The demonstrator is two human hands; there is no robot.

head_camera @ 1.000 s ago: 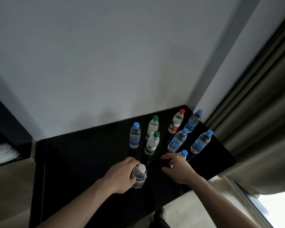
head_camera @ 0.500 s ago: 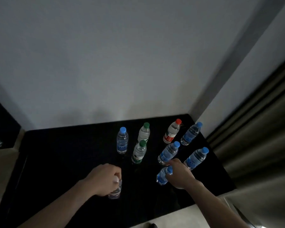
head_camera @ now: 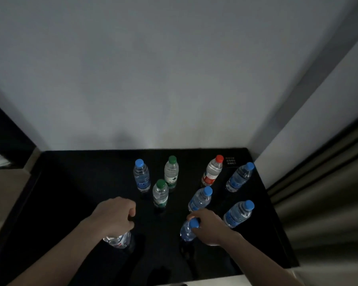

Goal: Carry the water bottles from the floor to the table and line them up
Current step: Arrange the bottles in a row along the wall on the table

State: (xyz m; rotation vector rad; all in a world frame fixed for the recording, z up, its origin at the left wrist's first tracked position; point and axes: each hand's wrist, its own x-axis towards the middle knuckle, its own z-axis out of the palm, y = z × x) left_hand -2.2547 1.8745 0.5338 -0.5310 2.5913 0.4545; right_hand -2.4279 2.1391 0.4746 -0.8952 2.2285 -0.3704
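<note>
On the black table [head_camera: 70, 203], the left hand [head_camera: 114, 216] grips a clear bottle [head_camera: 119, 241] from above at 7 o'clock. The right hand [head_camera: 210, 227] grips a blue-capped bottle [head_camera: 187, 231] at 5 o'clock.

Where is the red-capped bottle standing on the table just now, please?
In the head view the red-capped bottle stands upright near the black table's far right corner, between a green-capped bottle and a blue-capped bottle.

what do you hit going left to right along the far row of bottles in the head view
blue-cap bottle → green-cap bottle → red-cap bottle → second blue-cap bottle, nearest the right edge of the table
</note>
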